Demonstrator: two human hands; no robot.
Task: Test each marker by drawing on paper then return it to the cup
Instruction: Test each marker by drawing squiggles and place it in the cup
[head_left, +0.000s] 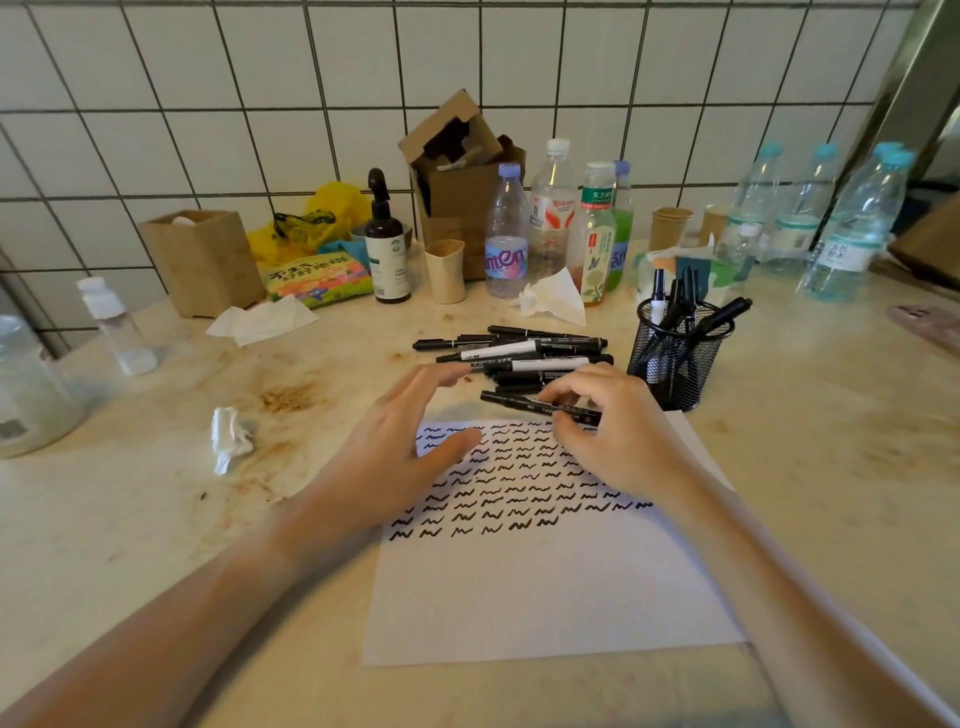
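A white sheet of paper (545, 582) lies in front of me, its upper half covered with rows of black squiggles. Beyond it is a pile of several black markers (519, 353). A black mesh cup (675, 364) with several markers in it stands to the right of the pile. My right hand (613, 431) pinches a capped black marker (511, 401) lying level over the paper's top edge. My left hand (410, 431) hovers beside it with fingers spread and relaxed, holding nothing.
A crumpled tissue (231, 436) lies left of the paper. Water bottles (506, 234), a brown spray bottle (387, 249), paper cups (445, 270), a cardboard box (462, 171) and a snack bag (317, 280) line the back by the tiled wall. More bottles (852, 228) stand at right.
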